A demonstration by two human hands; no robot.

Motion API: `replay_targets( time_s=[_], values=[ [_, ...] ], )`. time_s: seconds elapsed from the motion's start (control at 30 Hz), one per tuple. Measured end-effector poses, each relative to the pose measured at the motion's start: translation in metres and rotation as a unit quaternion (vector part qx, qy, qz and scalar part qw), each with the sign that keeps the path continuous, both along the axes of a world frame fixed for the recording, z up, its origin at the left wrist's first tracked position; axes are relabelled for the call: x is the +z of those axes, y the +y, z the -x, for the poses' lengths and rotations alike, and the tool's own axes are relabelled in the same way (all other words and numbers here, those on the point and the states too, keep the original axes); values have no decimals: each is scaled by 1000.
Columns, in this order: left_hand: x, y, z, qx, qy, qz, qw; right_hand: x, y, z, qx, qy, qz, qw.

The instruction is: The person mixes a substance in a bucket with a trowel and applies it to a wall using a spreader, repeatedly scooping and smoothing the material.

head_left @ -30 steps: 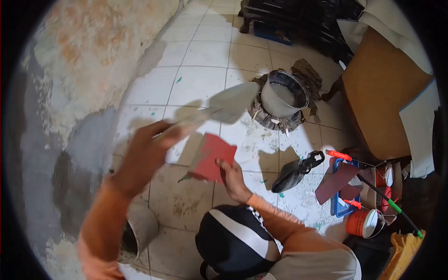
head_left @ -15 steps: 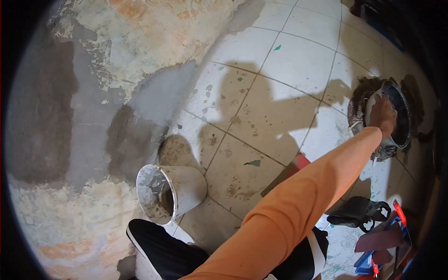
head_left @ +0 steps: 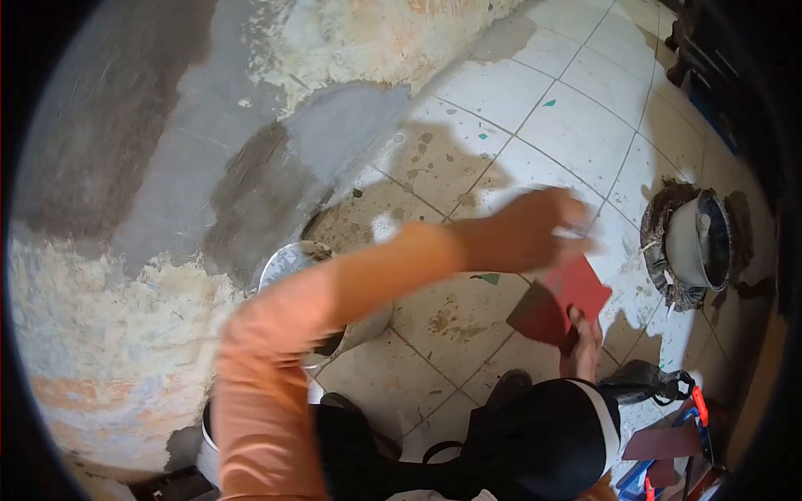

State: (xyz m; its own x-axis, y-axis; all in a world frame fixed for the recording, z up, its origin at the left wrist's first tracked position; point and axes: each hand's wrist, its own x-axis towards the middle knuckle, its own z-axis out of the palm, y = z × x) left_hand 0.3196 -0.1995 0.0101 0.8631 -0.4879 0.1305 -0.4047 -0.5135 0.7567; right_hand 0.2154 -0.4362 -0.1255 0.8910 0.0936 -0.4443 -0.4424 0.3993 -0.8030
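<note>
The left arm in its orange sleeve reaches forward and to the right across the view, bent at the elbow, with the left hand stretched out over the tiled floor. The hand is blurred; its fingers look curled around something thin, but what they hold cannot be told. Just below and to the right of those fingers is the red board, tilted with one corner up. The right hand comes up from below, its fingers closed on the board's lower edge. Beyond the fingertips, to the right, a pot sits on the floor. Under the left forearm lies a tipped bucket beside the patched wall.
</note>
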Motion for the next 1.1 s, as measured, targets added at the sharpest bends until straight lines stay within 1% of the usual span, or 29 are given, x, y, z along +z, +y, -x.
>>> replay_targets(
  time_s=[0.03, 0.07, 0.1, 0.13, 0.17, 0.23, 0.27, 0.3, 0.33, 0.37, 0.4, 0.43, 0.47, 0.5, 0.53, 0.57, 0.6, 0.63, 0.7, 0.73, 0.8, 0.83, 0.87, 0.9, 0.93, 0.97, 1.03, 1.07, 1.1],
  values=[
    [12, 59, 29, 53, -9, -47, 997, 4, 0, -12, 39, -17, -2, 999],
    [19, 106, 59, 148, -26, -86, 985, 10, 5, -23, 76, -33, -5, 997],
    [24, 158, 92, 201, -93, -130, 967, 31, 18, -35, 129, -53, -12, 990],
    [31, 203, 123, 253, -164, -197, 933, 60, 33, -46, 185, -71, -18, 980],
    [39, 236, 161, 326, -176, -337, 866, 86, 48, -55, 243, -92, -7, 966],
    [23, 295, 224, 399, -138, -423, 801, 132, 84, -63, 363, -150, 33, 919],
    [1, 331, 248, 414, -135, -421, 796, 153, 105, -67, 418, -199, 60, 884],
    [-32, 365, 274, 411, -103, -415, 805, 176, 128, -64, 434, -201, 64, 876],
    [-51, 384, 293, 407, -74, -407, 815, 199, 152, -59, 489, -269, 108, 822],
    [-41, 381, 300, 419, -74, -399, 812, 216, 176, -55, 535, -336, 150, 760],
    [-18, 366, 300, 455, 119, -218, 855, 226, 199, -52, 543, -340, 157, 752],
    [-3, 355, 301, 451, 302, -17, 840, 234, 220, -49, 590, -369, 164, 699],
    [0, 356, 303, 444, 316, -27, 838, 241, 241, -44, 634, -394, 171, 643],
    [-13, 358, 309, 446, 317, -13, 837, 245, 261, -36, 641, -392, 180, 635],
    [-27, 359, 314, 435, 218, -40, 873, 247, 281, -28, 674, -395, 174, 599],
    [-37, 363, 317, 424, 112, -67, 896, 252, 300, -22, 706, -401, 168, 558],
    [-37, 365, 318, 410, 67, -85, 906, 255, 316, -18, 722, -448, 215, 482],
    [-35, 361, 322, 416, 70, -75, 903, 251, 330, -12, 729, -444, 217, 473],
    [-24, 353, 327, 416, 21, -12, 909, 233, 354, -1, 715, -509, 318, 357],
    [-13, 348, 331, 436, 39, 8, 899, 224, 365, 8, 718, -509, 315, 355],
    [-2, 346, 336, 452, 53, 14, 890, 203, 383, 27, 700, -486, 377, 363],
    [0, 345, 337, 461, 66, 21, 885, 191, 393, 37, 699, -486, 375, 367],
    [1, 344, 337, 457, 69, 16, 886, 178, 403, 47, 672, -487, 396, 394],
    [0, 341, 337, 462, 43, 6, 886, 163, 409, 57, 646, -482, 418, 419],
    [1, 336, 337, 468, 13, -3, 883, 148, 415, 62, 645, -479, 417, 424],
    [5, 332, 337, 464, 15, -7, 886, 134, 422, 67, 630, -481, 435, 427],
    [19, 317, 343, 497, 77, 40, 863, 96, 423, 65, 615, -480, 452, 434],
    [25, 309, 344, 495, 74, 36, 865, 72, 425, 60, 600, -475, 448, 462],
    [30, 302, 346, 509, 99, 51, 854, 60, 427, 55, 583, -472, 443, 491]
  ],
)
